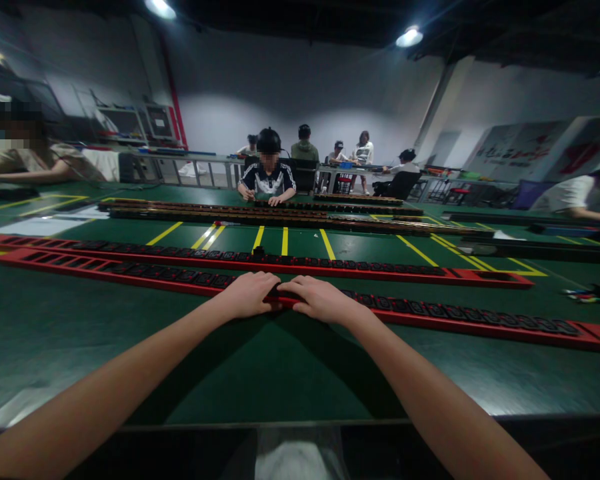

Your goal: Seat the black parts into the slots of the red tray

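Observation:
Across the table in front of me lies a long red power strip [420,313] with a row of black sockets set into it. My left hand [253,293] grips it near its middle, fingers bent over the top and thumb at the near side. Close beside it, my right hand [323,298] holds the same strip in a like way, fingertips almost meeting the left ones. What lies under the fingertips is hidden. Open slots show toward the strip's left end. Just behind runs a second red power strip [480,275], with a small black piece [259,251] standing up on it.
The green table [285,373] carries yellow tape lines. Long dark rails [220,212] lie farther back, before a co-worker [267,170] seated opposite. Paper sheets [40,227] are at left, loose coloured wires [580,293] at right. Other people sit around.

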A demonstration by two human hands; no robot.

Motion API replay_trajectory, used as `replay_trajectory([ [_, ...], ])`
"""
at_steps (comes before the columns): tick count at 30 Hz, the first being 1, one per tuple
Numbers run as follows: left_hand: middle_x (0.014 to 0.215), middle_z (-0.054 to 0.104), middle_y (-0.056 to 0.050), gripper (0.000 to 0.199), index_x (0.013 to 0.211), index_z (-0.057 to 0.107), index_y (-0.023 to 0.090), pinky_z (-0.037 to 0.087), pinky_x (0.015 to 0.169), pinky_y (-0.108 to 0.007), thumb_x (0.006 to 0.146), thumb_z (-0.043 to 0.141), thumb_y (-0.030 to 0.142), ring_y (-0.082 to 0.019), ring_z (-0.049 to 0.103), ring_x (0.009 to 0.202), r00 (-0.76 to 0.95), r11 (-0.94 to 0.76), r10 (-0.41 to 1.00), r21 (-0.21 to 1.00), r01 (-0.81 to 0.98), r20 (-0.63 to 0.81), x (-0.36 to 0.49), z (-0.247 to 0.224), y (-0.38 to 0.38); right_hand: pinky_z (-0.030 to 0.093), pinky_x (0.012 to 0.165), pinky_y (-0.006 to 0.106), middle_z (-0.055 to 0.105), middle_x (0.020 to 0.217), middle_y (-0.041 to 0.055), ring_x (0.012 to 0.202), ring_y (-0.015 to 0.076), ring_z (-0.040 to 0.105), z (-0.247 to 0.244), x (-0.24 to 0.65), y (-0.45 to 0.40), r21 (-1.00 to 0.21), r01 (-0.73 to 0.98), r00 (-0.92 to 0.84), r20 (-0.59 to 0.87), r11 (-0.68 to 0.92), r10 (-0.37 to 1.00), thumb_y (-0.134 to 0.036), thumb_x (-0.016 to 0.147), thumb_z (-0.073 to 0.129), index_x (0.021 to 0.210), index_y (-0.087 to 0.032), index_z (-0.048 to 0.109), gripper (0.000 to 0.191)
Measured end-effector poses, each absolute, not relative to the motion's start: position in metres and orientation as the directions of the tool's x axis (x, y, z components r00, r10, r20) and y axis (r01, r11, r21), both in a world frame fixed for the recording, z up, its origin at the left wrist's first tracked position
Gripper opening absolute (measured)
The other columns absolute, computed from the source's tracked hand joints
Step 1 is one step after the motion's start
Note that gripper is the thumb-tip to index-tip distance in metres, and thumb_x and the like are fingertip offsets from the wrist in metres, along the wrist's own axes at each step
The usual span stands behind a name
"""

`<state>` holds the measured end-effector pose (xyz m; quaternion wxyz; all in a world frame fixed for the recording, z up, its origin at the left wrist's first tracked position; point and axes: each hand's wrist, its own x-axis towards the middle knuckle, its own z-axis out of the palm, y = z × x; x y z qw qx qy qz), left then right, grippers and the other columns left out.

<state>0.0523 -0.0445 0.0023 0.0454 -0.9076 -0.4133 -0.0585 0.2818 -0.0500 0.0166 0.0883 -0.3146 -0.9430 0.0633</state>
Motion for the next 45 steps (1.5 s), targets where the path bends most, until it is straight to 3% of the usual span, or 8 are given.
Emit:
replay_trajectory([
  [21,0.115,0.068,-0.011,0.04,0.115,0.058,0.018,0.05,0.084,-0.038,0.09,0.06,0.049,-0.029,0.065,0.104,0.652,-0.656,0.745,-0.028,0.755,0.14,0.052,0.001,-0.043,0.046,0.102,0.04,0.057,0.134,0.0124,0.122,0.0257,0.055,0.018,0.278,-0.052,-0.156,0.615,-0.768,0.102,0.773,0.632,-0.027,0.094,0.059,0.141,-0.023,0.052,0.048],
  [25,0.116,0.068,-0.011,0.043,0.118,0.057,0.018,0.049,0.086,-0.038,0.089,0.061,0.049,-0.029,0.064,0.106,0.649,-0.651,0.748,-0.041,0.758,0.137,0.052,0.001,-0.042,0.047,0.1,0.041,0.058,0.135,0.0127,0.121,0.0275,0.057,0.023,0.283,-0.052,-0.174,0.658,-0.734,0.07,0.733,0.676,-0.027,0.088,0.067,0.148,-0.023,0.043,0.065],
  [28,0.117,0.068,-0.012,0.049,0.121,0.057,0.017,0.049,0.088,-0.038,0.09,0.058,0.055,-0.029,0.064,0.107,0.647,-0.649,0.749,-0.043,0.76,0.14,0.052,0.0,-0.041,0.048,0.099,0.044,0.057,0.139,0.0148,0.122,0.0318,0.057,0.03,0.296,-0.05,-0.204,0.761,-0.631,-0.01,0.616,0.776,-0.034,0.079,0.076,0.152,-0.022,0.037,0.084],
  [31,0.12,0.067,-0.012,0.051,0.122,0.056,0.017,0.048,0.09,-0.038,0.091,0.056,0.058,-0.029,0.063,0.109,0.648,-0.65,0.748,-0.038,0.759,0.143,0.051,0.0,-0.041,0.045,0.103,0.046,0.054,0.144,0.0151,0.126,0.0336,0.055,0.036,0.307,-0.048,-0.226,0.812,-0.563,-0.058,0.539,0.824,-0.037,0.071,0.082,0.151,-0.02,0.04,0.092],
  [35,0.12,0.067,-0.012,0.051,0.122,0.057,0.018,0.048,0.09,-0.038,0.091,0.055,0.059,-0.029,0.064,0.108,0.644,-0.647,0.751,-0.03,0.761,0.148,0.051,-0.001,-0.04,0.046,0.1,0.042,0.059,0.138,0.0142,0.12,0.0319,0.06,0.041,0.312,-0.049,-0.189,0.773,-0.623,-0.037,0.606,0.782,-0.034,0.073,0.08,0.147,-0.019,0.046,0.083],
  [40,0.115,0.069,-0.012,0.049,0.12,0.058,0.017,0.048,0.088,-0.039,0.09,0.057,0.055,-0.029,0.065,0.103,0.651,-0.658,0.74,-0.02,0.753,0.166,0.051,0.0,-0.041,0.049,0.086,0.037,0.067,0.123,0.0142,0.106,0.0313,0.066,0.043,0.308,-0.053,-0.071,0.746,-0.663,0.008,0.662,0.748,-0.036,0.076,0.077,0.15,-0.02,0.041,0.083],
  [45,0.115,0.069,-0.011,0.044,0.12,0.059,0.017,0.049,0.088,-0.039,0.087,0.062,0.046,-0.029,0.066,0.102,0.652,-0.659,0.737,-0.022,0.752,0.177,0.048,0.003,-0.042,0.049,0.085,0.037,0.067,0.122,0.0129,0.104,0.0295,0.066,0.034,0.296,-0.052,-0.033,0.695,-0.713,0.092,0.718,0.695,-0.039,0.083,0.072,0.147,-0.022,0.042,0.073],
])
